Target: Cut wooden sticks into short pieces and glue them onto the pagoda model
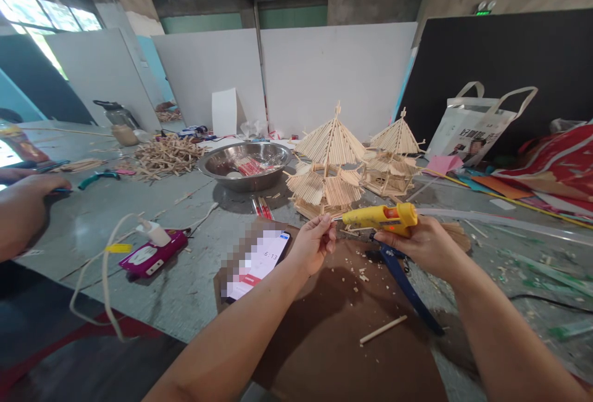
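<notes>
My right hand (424, 244) grips a yellow glue gun (382, 218) with its nozzle pointing left. My left hand (314, 242) pinches a small thin stick that I can barely make out, right at the nozzle tip. Both hands hover over a brown cardboard sheet (338, 334) strewn with wood crumbs and one loose stick (383, 329). Just behind the hands stand two pagoda models of wooden sticks, a larger one (328, 164) and a smaller one (391, 155).
A phone (257, 260) lies left of my left hand. A steel bowl (245, 164), a pile of sticks (167, 155), a pink power bank (152, 254) with cable and a tote bag (477, 124) sit on the table. Another person's hand (23, 204) is at the left edge.
</notes>
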`<action>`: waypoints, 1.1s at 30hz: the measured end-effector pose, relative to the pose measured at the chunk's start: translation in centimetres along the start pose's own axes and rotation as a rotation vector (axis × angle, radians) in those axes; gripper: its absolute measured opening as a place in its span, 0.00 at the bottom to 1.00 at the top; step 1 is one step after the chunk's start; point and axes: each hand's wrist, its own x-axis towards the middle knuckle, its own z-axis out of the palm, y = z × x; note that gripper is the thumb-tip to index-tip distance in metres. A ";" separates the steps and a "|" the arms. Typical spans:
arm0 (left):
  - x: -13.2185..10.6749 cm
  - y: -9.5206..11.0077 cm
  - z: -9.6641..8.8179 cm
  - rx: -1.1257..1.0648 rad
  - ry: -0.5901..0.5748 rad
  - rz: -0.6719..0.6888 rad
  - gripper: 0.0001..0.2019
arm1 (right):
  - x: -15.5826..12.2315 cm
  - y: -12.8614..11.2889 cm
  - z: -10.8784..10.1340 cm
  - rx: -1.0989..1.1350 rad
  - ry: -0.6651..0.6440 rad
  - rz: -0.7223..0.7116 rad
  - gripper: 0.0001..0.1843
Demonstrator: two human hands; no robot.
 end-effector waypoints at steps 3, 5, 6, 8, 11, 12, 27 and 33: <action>0.0 0.0 0.0 0.001 0.010 -0.002 0.13 | 0.0 -0.1 0.0 0.004 -0.001 -0.002 0.14; 0.0 0.0 0.0 -0.009 0.014 0.000 0.13 | 0.0 -0.3 0.0 -0.009 -0.006 0.000 0.13; 0.0 0.0 0.0 -0.013 0.016 0.002 0.13 | 0.0 -0.4 -0.1 -0.019 -0.011 0.001 0.13; 0.1 0.2 0.0 -0.021 0.024 0.010 0.13 | 0.0 -0.7 -0.2 -0.036 -0.022 -0.002 0.13; 0.1 0.6 0.0 -0.020 0.054 0.039 0.13 | -0.1 -0.8 -0.6 -0.051 -0.024 -0.007 0.12; 0.1 0.8 0.0 -0.006 0.072 0.058 0.13 | -0.2 -0.7 -0.7 -0.055 -0.013 -0.006 0.12; 3.5 13.5 3.6 1.504 0.176 0.757 0.11 | -1.2 -0.6 -3.1 0.083 0.154 0.074 0.13; 5.4 15.6 5.4 1.907 0.052 0.672 0.08 | -1.3 -0.5 -3.1 0.073 0.154 0.074 0.12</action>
